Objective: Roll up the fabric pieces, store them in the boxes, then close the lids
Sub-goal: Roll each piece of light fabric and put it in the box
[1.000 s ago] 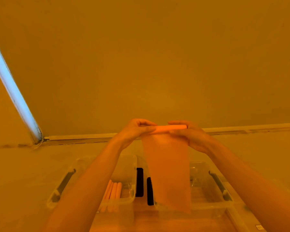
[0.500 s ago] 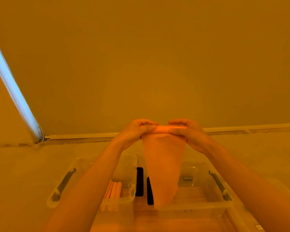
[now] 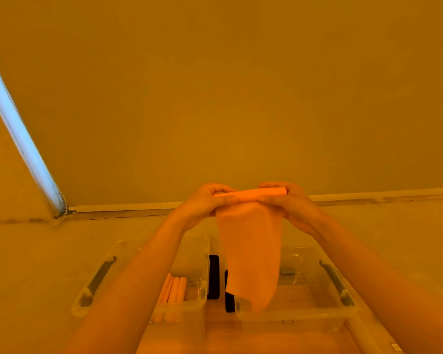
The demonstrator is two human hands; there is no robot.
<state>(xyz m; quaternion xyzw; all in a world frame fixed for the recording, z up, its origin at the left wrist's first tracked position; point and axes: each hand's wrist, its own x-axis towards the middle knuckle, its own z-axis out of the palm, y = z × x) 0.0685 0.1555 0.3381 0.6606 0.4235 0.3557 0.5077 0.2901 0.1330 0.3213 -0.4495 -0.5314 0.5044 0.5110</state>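
Orange-lit wall behind, both hands, left (image 3: 205, 203) and right (image 3: 289, 204), pinch the roll (image 3: 251, 193) lying 9-to-3, cloth (image 3: 251, 251) hanging toward 6 over the right box (image 3: 343, 297).

An orange fabric piece (image 3: 251, 254) hung half-rolled above two clear, lidless boxes: the left box (image 3: 138, 254) held rolled pieces (image 3: 173, 290); the right box (image 3: 315, 297) looked bare.
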